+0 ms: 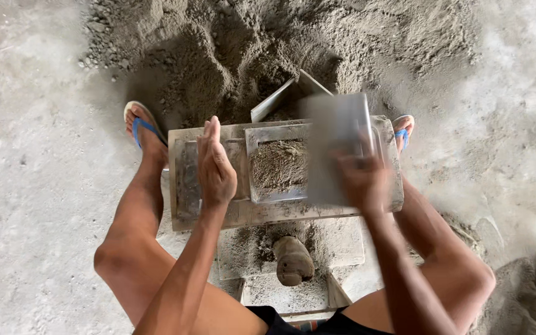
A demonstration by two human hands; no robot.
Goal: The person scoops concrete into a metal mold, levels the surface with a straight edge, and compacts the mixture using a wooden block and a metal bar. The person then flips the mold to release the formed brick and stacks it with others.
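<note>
Currently the person squats astride a wooden mould frame [243, 214] set on the concrete floor [38, 186], with a heap of damp sand mix [249, 49] just beyond it. A rectangular metal mould box [278, 167] sits in the frame, its open cavity filled with the grey mix.

Left hand [215, 167]: held edge-on over the left part of the frame, fingers straight and pressed together, thumb alongside. Whether the palm edge touches the wood or hovers just above it cannot be told.

Right hand [362, 181]: blurred by motion. It grips the lower edge of a flat grey plate [337, 146], which covers the right part of the mould box. The exact finger arrangement cannot be told; the fingers appear wrapped around the plate edge.

Other items: a short wooden tamper [293, 260] lies on a lower board between the knees; a loose metal plate [288, 96] leans in the sand behind the frame; blue-strapped sandals [141, 124] stand at either side of the frame.

Probable faults from this position:
- Plate strikes the box rim off-square. Cause: a fast swing with a one-handed grip. Effect: the plate may jam or shift the box in the frame.
- Mix spills or the surface gouges. Cause: the plate edge digging into the loose fill.
- Pinched fingers. Cause: the left hand lies close to the plate's path, and the right fingertips sit under its edge.
- Frame slides. Cause: nothing visible clamps it to the floor.
</note>
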